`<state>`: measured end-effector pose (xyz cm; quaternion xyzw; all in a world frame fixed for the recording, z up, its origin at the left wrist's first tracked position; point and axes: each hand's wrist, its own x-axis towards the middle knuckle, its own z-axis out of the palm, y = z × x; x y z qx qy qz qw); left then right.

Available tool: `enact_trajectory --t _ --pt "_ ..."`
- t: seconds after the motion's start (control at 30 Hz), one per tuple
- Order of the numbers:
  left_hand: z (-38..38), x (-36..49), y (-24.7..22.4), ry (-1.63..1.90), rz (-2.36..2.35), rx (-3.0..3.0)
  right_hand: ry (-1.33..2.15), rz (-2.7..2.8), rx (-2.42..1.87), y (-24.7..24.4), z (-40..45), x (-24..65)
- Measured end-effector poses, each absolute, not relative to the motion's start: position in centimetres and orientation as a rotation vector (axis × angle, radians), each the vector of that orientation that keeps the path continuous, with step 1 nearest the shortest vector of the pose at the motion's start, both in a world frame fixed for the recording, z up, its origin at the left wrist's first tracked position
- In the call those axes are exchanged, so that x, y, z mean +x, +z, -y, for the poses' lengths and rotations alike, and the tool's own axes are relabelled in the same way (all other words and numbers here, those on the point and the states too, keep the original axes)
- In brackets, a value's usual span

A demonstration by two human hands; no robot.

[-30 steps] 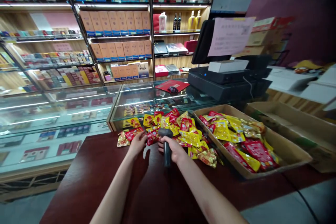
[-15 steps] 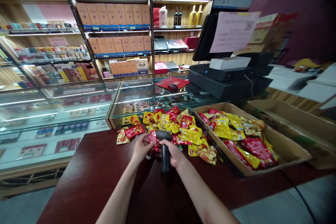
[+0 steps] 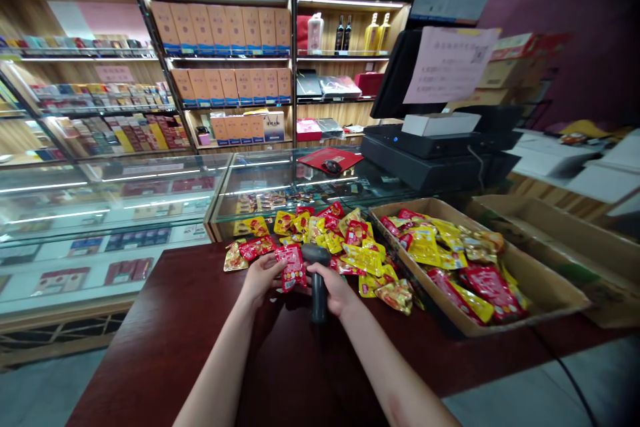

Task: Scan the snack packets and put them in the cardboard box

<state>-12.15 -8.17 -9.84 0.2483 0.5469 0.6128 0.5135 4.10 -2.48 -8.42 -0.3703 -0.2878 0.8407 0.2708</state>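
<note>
red snack packet (image 3: 292,267) now raised just left of barcode scanner (image 3: 318,287); left hand (image 3: 260,279) grip clamped on packet, right hand (image 3: 333,289) grip clamped on scanner; yellow-red packets (image 3: 320,230) heaped behind scanner.

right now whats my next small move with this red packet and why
Probably turn the red packet in your left hand toward the handheld barcode scanner in your right hand: it sits beside the scanner's head, and no barcode shows on the side I see.
</note>
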Motion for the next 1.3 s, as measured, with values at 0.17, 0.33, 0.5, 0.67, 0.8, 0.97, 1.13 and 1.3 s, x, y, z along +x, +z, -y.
enact_trajectory --t 0.17,0.33,0.5,0.67,0.8,0.97,1.13,1.3 --pt "7.7 -13.3 -10.1 1.600 -1.341 0.544 2.208 0.805 -0.990 -7.7 3.1 4.3" --pt "5.3 -14.2 -8.9 1.653 -1.364 0.593 1.987 1.043 -1.057 -6.3 4.0 3.9" --pt "2.5 -14.9 -6.0 1.612 -1.404 0.753 1.885 1.302 -1.003 -4.9 4.9 3.6" --pt "0.8 -15.1 -4.8 1.556 -1.426 0.772 1.762 1.473 -0.969 -4.6 5.8 3.3" --pt "0.3 -14.9 -4.6 1.549 -1.405 0.744 1.688 1.527 -0.968 -5.8 5.8 3.0" --pt "0.1 -14.6 -4.0 1.547 -1.340 0.749 1.642 1.552 -0.996 -6.6 5.5 2.8" --pt "-0.1 -14.6 -3.8 1.566 -1.343 0.761 1.645 1.578 -1.020 -6.0 5.6 2.9" --pt "-0.2 -14.7 -3.8 1.568 -1.352 0.757 1.648 1.567 -1.012 -5.9 5.8 3.0"
